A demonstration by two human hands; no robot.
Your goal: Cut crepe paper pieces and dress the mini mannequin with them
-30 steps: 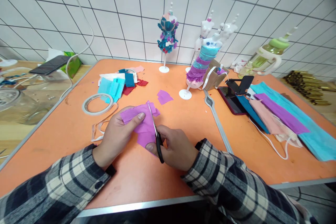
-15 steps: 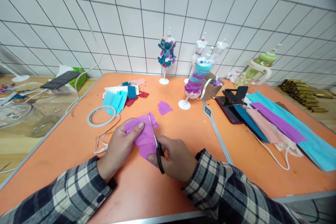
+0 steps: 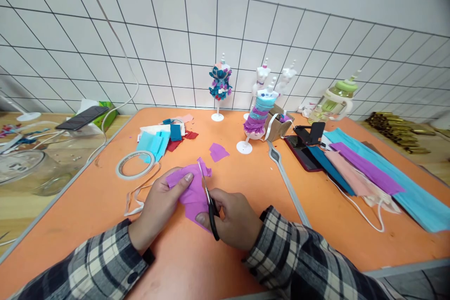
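Note:
My left hand [image 3: 162, 201] pinches a piece of purple fabric [image 3: 193, 192], thumb on top and fingers beneath it. In my right hand [image 3: 234, 215] are black-handled scissors [image 3: 212, 215], their blades lying across the fabric's right part and pointing away from me. The cloth is creased, with a small flap at its far right corner beside the blade tips. Just beyond the hands, a small purple scrap [image 3: 218, 152] lies flat on the orange table [image 3: 168, 262]. White elastic loops [image 3: 135, 199] rest left of my left hand.
A roll of white tape [image 3: 119, 164] and fabric scraps [image 3: 153, 144] lie at left. Behind stand a dressed mini mannequin [image 3: 259, 112] and a flower-covered one [image 3: 220, 83]. At right are fabric strips [image 3: 369, 166], a phone [image 3: 303, 154] and a bottle [image 3: 333, 103].
The view has tilted up slightly, so everything sits lower in the picture. The fabric's far right corner is now more folded around the blade tips. Both hands keep their holds.

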